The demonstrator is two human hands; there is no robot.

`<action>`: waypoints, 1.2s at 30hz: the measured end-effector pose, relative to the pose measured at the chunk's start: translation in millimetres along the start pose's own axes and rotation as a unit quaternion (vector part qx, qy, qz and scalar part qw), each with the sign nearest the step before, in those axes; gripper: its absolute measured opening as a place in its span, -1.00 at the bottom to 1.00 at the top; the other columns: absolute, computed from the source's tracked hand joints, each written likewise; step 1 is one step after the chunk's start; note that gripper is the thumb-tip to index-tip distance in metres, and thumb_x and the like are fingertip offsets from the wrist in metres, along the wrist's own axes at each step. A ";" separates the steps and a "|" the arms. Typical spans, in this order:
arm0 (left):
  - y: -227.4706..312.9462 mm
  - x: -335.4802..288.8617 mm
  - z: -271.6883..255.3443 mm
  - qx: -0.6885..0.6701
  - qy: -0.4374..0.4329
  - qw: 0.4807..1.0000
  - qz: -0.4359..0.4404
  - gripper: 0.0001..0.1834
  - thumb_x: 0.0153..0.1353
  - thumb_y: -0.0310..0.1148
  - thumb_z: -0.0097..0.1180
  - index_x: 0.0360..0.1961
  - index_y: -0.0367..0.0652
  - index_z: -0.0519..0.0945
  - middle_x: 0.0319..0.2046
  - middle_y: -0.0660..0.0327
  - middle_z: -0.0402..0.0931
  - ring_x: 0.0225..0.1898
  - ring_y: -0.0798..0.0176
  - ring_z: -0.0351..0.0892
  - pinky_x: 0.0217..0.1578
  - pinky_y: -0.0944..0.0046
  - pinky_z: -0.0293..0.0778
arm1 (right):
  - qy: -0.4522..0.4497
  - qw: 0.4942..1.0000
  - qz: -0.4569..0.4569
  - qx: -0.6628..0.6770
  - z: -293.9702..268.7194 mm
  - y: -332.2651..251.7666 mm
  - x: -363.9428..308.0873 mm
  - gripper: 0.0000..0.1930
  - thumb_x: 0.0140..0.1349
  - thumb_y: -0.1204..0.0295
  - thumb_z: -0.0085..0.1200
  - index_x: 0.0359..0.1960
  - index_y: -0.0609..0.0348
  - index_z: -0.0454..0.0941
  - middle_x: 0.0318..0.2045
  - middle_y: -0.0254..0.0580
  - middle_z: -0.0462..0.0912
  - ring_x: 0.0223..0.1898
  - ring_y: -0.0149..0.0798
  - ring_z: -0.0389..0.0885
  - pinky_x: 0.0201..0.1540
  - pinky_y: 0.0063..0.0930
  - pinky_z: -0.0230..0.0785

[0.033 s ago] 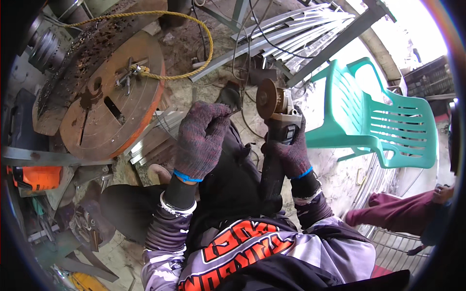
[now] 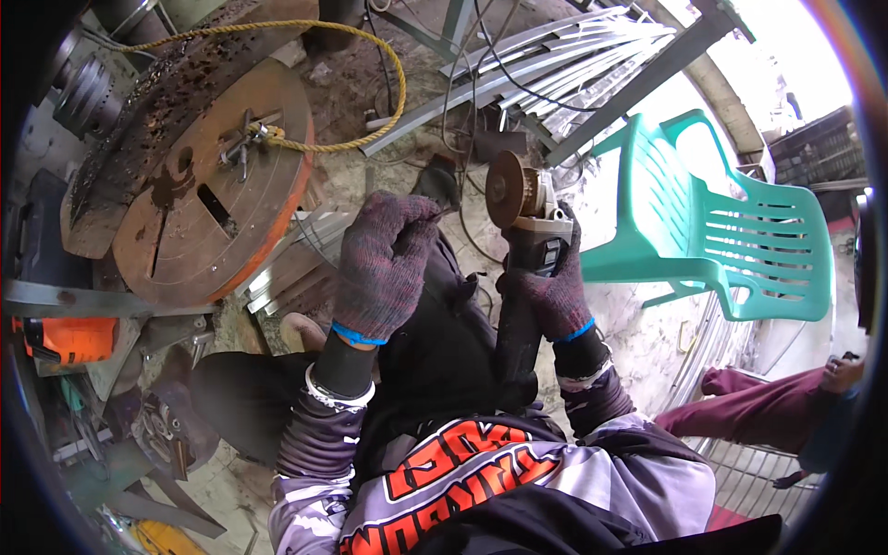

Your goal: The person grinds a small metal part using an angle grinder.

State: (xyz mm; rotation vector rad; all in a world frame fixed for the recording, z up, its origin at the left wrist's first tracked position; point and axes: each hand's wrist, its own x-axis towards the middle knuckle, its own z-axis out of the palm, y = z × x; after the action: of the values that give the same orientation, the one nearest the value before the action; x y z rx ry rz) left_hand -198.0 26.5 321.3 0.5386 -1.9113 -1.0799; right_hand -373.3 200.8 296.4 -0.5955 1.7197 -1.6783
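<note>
My right hand (image 2: 558, 301), in a dark knitted glove with a blue cuff, is wrapped round the body of an angle grinder (image 2: 538, 248). The grinder is upright, its worn brown disc (image 2: 505, 190) at the top facing left. My left hand (image 2: 384, 268), gloved alike, is closed in a pinch to the left of the disc and apart from it. A small thin dark piece (image 2: 446, 214) pokes out from its fingertips; the rest is hidden by the glove. Both hands are above my lap, over black trousers.
A large rusty round plate (image 2: 217, 199) stands at the left, a yellow rope (image 2: 400, 69) tied to its clamp. Metal profiles (image 2: 573, 65) lie at the back. A green plastic chair (image 2: 684, 199) stands at the right, near another person's maroon-trousered leg (image 2: 749, 412). Cables cross the floor.
My hands and the grinder hold almost the same place. At the right edge, the other person's leg and hand have shifted slightly.
</note>
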 end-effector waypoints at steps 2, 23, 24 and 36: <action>0.1 3.8 2.4 0.024 0.010 1.000 0.010 -0.86 0.27 -0.59 0.28 -0.15 -0.25 0.67 -0.23 0.04 0.63 -0.21 -0.02 0.69 -0.16 0.13 0.60 | -0.008 1.000 -0.010 -0.005 2.8 -2.4 -1.8 0.17 -0.10 0.63 0.42 0.58 -0.06 -0.04 0.12 -0.04 0.54 -0.04 -0.21 0.64 -0.06 -0.25 0.66; -17.4 26.0 15.9 0.105 0.006 0.991 0.078 -0.87 0.23 -0.61 0.28 -0.19 -0.25 0.67 -0.27 0.06 0.62 -0.22 -0.01 0.70 -0.17 0.14 0.60 | -0.004 0.997 -0.004 -0.079 5.9 -1.3 -6.2 0.20 -0.17 0.67 0.44 0.58 0.06 0.00 0.17 -0.06 0.57 0.10 -0.19 0.62 0.13 -0.24 0.59; -18.1 27.5 15.3 0.106 0.005 0.991 0.076 -0.87 0.23 -0.61 0.28 -0.19 -0.25 0.67 -0.27 0.06 0.62 -0.22 -0.01 0.70 -0.17 0.14 0.60 | -0.008 0.996 -0.016 -0.089 6.7 -1.2 -6.1 0.21 -0.17 0.66 0.44 0.59 0.05 0.00 0.19 -0.06 0.57 0.11 -0.19 0.62 0.13 -0.24 0.58; -29.4 29.5 20.0 0.115 0.000 0.989 0.094 -0.87 0.23 -0.58 0.28 -0.19 -0.25 0.70 -0.23 0.03 0.70 -0.16 -0.08 0.71 -0.09 0.07 0.61 | -0.018 0.994 -0.037 -0.098 4.1 7.3 -5.6 0.20 -0.11 0.65 0.42 0.61 0.00 -0.05 0.19 -0.03 0.56 0.07 -0.21 0.62 0.11 -0.26 0.59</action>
State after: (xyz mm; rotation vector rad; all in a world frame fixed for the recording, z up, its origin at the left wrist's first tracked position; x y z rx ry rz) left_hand -231.9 -0.2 304.9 0.4724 -2.0545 -0.7454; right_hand -365.7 202.5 290.2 -0.7835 1.8702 -1.5496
